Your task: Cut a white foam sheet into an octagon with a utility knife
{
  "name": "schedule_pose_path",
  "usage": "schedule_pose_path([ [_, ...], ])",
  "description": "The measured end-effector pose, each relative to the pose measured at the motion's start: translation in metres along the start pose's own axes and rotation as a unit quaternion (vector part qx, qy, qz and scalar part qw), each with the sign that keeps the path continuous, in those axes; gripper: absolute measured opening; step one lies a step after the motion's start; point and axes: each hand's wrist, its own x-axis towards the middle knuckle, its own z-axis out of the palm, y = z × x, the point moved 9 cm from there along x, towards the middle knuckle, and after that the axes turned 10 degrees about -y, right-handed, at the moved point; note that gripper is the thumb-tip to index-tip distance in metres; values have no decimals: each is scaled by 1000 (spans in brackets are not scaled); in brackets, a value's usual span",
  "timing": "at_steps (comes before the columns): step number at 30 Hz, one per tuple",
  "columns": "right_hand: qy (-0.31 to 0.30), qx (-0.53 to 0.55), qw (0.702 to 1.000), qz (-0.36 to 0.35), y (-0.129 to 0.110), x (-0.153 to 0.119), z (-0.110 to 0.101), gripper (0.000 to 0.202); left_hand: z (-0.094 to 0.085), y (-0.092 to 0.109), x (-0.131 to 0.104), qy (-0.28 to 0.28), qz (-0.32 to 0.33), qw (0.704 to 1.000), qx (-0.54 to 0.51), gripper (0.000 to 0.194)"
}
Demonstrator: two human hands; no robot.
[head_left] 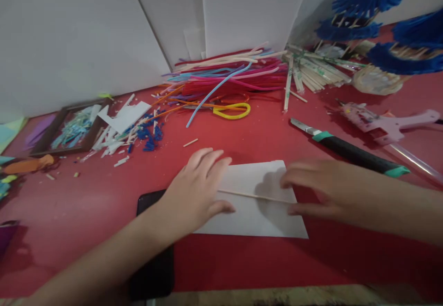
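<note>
A thin wooden stick (247, 195) lies lengthwise across a white sheet of paper (256, 225) on the red table. My left hand (199, 190) rests over the sheet's left part, thumb and fingers apart, covering the stick's left end. At the right edge of the paper, my right hand (318, 188) is slightly blurred, with its fingers and thumb spread. Its thumb is close to the stick's right end; whether they touch I cannot tell. Partly under my left forearm is a black phone (154, 271).
Right of the paper lie a black-and-green utility knife (356, 151) and a pink glue gun (391, 123). Behind are yellow-handled scissors (232, 111), pipe cleaners (228, 77), bundled sticks (314, 70) and blue-roofed models (360, 10). Scraps (148, 135) and a brown frame (46, 144) sit leftward.
</note>
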Motion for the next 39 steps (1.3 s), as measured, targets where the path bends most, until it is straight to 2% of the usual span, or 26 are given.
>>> schedule_pose_path([
  [3,-44,25,999,-3,-1,6,15,27,12,-23,3,-70,-40,996,-47,98],
  [6,-46,43,998,-7,7,6,17,25,17,-29,2,-77,-65,991,-83,96],
  [8,-6,40,999,27,23,3,5,20,17,-26,1,-69,-68,990,-98,90],
  [12,111,13,978,174,67,-9,-29,14,12,-22,4,-82,-58,990,-94,81],
  [14,138,3,969,205,78,-12,-38,15,6,-34,10,-88,-91,989,-73,70],
  [17,160,-13,962,219,83,-13,-41,18,-10,-72,19,-55,-201,977,-36,43],
  [19,178,-26,959,221,82,-13,-41,21,-14,-95,26,-48,-239,969,-33,33],
  [21,198,-39,955,217,79,-14,-41,22,-12,-111,32,-59,-254,964,-46,19],
  [24,239,-57,949,199,71,-17,-45,23,-7,-118,38,-74,-248,964,-67,5],
  [26,273,-66,943,180,64,-20,-49,23,-8,-112,39,-68,-243,965,-75,8],
  [28,303,-68,938,155,53,-23,-52,22,-12,-99,41,-52,-233,967,-84,9],
  [31,320,-56,940,99,31,-23,-49,21,-17,-66,44,-28,-202,972,-114,9],
  [33,312,-38,947,60,16,-19,-43,21,-12,-38,48,-22,-158,975,-154,7],
  [36,281,2,960,9,-3,-9,-31,23,0,0,51,6,-54,945,-321,5],
  [37,266,23,964,-8,-8,-5,-27,21,5,8,51,8,-37,931,-363,4],
  [39,234,64,970,-33,-14,1,-19,17,16,18,49,2,-12,908,-419,18],
])
